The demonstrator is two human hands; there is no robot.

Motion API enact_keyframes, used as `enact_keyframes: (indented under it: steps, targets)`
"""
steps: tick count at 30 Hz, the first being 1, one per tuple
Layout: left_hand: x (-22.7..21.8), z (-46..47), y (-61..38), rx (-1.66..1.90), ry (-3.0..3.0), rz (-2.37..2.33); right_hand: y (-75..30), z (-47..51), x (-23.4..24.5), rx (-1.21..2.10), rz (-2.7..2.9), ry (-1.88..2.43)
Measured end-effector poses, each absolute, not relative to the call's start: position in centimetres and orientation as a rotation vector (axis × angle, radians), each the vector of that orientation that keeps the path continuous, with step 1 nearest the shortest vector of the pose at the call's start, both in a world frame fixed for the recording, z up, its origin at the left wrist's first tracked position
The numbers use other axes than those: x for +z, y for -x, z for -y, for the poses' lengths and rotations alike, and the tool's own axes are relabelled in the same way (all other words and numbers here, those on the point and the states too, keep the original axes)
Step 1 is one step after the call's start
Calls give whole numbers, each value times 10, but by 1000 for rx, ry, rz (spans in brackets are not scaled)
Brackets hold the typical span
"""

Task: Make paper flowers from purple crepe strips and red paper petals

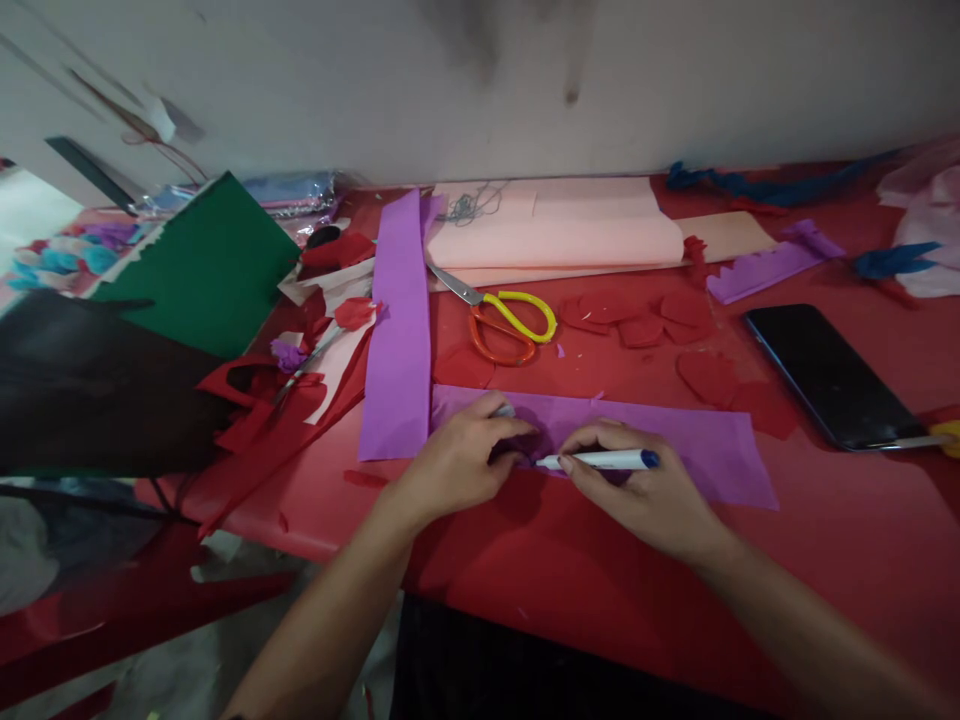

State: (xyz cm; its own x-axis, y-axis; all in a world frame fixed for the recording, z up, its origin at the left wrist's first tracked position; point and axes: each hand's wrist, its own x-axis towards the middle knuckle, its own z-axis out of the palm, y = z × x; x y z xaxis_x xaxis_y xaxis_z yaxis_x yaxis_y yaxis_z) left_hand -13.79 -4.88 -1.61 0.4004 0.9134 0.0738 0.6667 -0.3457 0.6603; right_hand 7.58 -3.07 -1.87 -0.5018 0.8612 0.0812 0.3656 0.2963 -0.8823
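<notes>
My right hand grips a white marker pen with a dark blue end, held nearly level and pointing left. Its tip meets the near edge of a long purple paper strip lying flat across the table. Just left of the tip, my left hand is closed on the same strip, fingertips pinched at its near edge; what lies under them is partly hidden. A second purple strip lies upright in view beside my left hand. Beyond both hands rest scissors with yellow and orange handles, blades slightly apart.
Folded pale pink paper with tangled wire lies by the wall. Red petal-shaped cutouts, a phone and a scalloped purple piece are at right. Red scraps and a green board crowd the left.
</notes>
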Motion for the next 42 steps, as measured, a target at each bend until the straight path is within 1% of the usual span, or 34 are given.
enact_keyframes:
  steps: [12,22,27,33,42]
  targets:
    - [-17,49,139,585,-2130,-1348,-76,30,-19,1144,1926,1143]
    - [-16,48,139,586,-2119,-1344,-78,30,-18,1122,1980,1114]
    - [-14,48,138,575,-2115,-1340,-80,31,-14,1177,1963,1064]
    - [-13,48,138,558,-2099,-1349,-87,32,-17,1236,1910,1105]
    - [-12,48,137,598,-2110,-1316,-86,31,-16,1148,1971,1111]
